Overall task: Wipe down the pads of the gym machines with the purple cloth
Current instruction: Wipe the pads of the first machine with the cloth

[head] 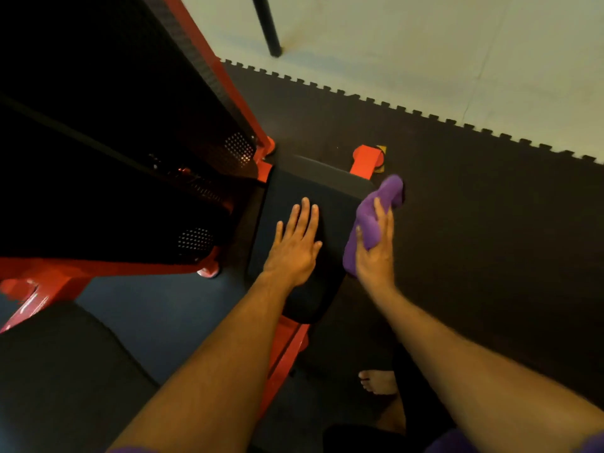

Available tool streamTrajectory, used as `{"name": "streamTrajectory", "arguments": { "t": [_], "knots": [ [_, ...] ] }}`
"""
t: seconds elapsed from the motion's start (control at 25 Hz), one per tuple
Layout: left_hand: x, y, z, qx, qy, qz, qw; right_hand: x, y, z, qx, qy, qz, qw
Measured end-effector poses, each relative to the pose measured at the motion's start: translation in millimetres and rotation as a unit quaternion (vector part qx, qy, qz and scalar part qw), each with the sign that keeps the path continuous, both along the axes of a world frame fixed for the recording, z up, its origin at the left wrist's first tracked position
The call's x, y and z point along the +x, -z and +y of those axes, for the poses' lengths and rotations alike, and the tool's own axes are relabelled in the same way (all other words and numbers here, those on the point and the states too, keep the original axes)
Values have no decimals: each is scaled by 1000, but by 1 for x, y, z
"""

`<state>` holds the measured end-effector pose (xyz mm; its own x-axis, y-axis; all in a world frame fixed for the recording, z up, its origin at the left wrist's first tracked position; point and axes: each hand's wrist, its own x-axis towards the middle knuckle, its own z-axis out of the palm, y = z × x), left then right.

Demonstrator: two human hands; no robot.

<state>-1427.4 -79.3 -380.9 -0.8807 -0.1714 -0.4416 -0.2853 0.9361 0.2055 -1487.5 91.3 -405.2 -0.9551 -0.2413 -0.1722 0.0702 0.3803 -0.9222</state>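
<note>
Head view looks down on the black pad (304, 207) of a red-framed machine (45, 276), and everything else sits around that pad. My left hand (295, 246) lies flat on top of the pad, palm down, fingers straight and only slightly spread, thumb out to the side. My right hand (376, 253) is at the pad's right edge, fingers and thumb curled round the purple cloth (369, 217), which is bunched up and sticks out past my fingertips toward the far corner of the pad. I cannot tell whether the cloth touches the pad's side or hangs just beside it. Left of the pad stands the dark perforated housing (130, 152) of the machine. Right of and beyond the pad lies the dark floor mat (474, 223) with its toothed edge. Below the pad, near the frame, my bare foot (379, 382) shows.
</note>
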Motion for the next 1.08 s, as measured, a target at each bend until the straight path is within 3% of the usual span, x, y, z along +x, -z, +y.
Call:
{"name": "streamTrajectory", "arguments": {
  "t": [0.12,0.2,0.28,0.36,0.48,0.64,0.76,0.84,1.0,1.08],
  "knots": [
    [10,34,-7,-27,23,46,998,108,2,-6,39,-4,-14,999],
    [15,47,-11,-24,33,77,996,127,4,-10,5,39,-97,995],
    [16,51,-12,-28,36,99,994,79,10,-19,-51,135,-148,978],
    [15,48,-11,-25,38,94,995,14,6,-22,-88,212,-96,969],
    [15,43,-11,-26,41,65,997,-55,0,-15,-36,142,-34,989],
    [9,31,-9,-7,35,18,999,-36,-19,-6,-66,105,-69,990],
    [6,17,-9,-5,40,-23,999,58,-28,-4,32,54,-148,987],
    [2,5,-9,0,45,-54,998,95,-35,5,74,2,-145,987],
    [-4,-12,-2,3,36,-101,994,18,-32,-4,-4,139,-198,970],
    [-6,-16,3,-3,33,-112,993,-34,-37,-6,-24,164,-165,972]
  ]
}}
